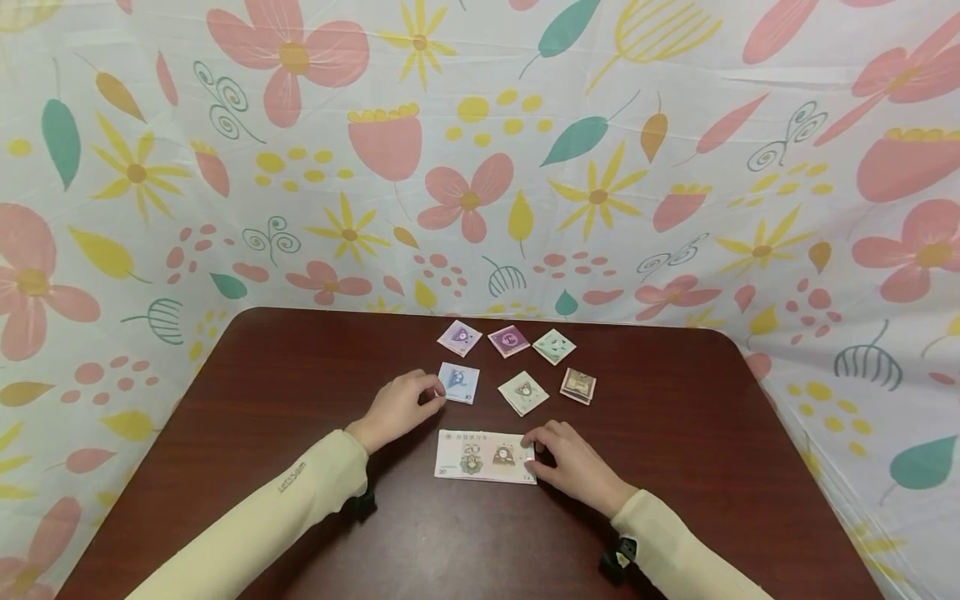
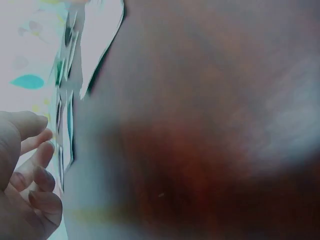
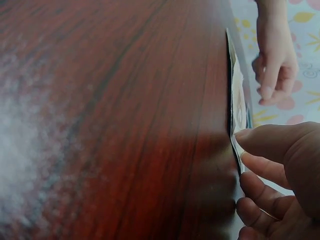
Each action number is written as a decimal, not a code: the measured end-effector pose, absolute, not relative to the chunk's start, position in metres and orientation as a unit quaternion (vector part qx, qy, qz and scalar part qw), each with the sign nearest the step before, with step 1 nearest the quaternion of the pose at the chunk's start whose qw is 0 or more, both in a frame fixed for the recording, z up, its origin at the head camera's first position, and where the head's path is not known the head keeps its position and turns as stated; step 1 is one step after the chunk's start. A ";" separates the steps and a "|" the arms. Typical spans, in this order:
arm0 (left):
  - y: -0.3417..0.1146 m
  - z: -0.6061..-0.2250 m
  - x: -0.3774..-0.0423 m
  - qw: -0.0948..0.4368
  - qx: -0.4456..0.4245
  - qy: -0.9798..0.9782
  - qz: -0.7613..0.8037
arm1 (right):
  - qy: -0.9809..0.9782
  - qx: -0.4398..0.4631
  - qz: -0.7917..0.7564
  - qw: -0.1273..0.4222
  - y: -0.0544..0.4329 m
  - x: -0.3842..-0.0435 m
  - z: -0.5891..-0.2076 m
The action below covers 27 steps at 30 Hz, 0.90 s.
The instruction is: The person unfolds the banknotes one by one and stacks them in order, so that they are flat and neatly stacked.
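Observation:
A long banknote [image 1: 486,457] printed with 20 lies flat near the middle of the table, with more paper edges showing beneath it. My right hand [image 1: 573,467] pinches its right end between thumb and index finger; the right wrist view shows the thumb [image 3: 270,142] at the note's edge. My left hand [image 1: 405,408] is beside a small folded blue banknote [image 1: 459,383], fingertips right at its left edge. In the left wrist view, the left hand's fingers [image 2: 42,177] are loosely curled with nothing between them.
Behind the long note lie more folded banknotes: light purple [image 1: 460,338], dark purple [image 1: 508,341], green [image 1: 554,346], pale green [image 1: 523,392] and brown [image 1: 578,386]. The dark wooden table [image 1: 300,358] ends at a flower-patterned curtain [image 1: 465,250].

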<state>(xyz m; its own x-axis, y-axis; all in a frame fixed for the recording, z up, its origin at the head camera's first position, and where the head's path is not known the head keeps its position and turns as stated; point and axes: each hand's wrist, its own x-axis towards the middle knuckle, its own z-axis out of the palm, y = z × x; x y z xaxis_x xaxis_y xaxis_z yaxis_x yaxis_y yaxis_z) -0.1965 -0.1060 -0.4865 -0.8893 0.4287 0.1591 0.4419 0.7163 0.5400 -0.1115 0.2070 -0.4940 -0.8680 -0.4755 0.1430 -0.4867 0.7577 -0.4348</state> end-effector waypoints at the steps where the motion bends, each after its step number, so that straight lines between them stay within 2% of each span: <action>1: -0.105 -0.487 -0.201 0.014 -0.233 -0.927 -0.294 | -0.937 0.257 0.235 0.012 0.207 -0.112 -0.494; 13: -0.104 -0.497 -0.241 0.004 -0.198 -0.942 -0.272 | -0.936 0.260 0.237 0.022 0.207 -0.110 -0.495; 27: -0.092 -0.494 -0.257 -0.017 -0.188 -0.947 -0.261 | -0.936 0.259 0.236 0.023 0.207 -0.109 -0.495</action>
<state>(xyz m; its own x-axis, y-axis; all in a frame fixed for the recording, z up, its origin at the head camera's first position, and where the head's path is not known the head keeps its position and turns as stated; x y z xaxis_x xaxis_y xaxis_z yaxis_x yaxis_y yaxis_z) -0.2569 -0.0923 -0.4936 -0.9289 0.3645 0.0659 0.3468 0.7934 0.5003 -0.1087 0.2072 -0.4949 -0.8651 -0.4735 0.1656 -0.4954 0.7547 -0.4302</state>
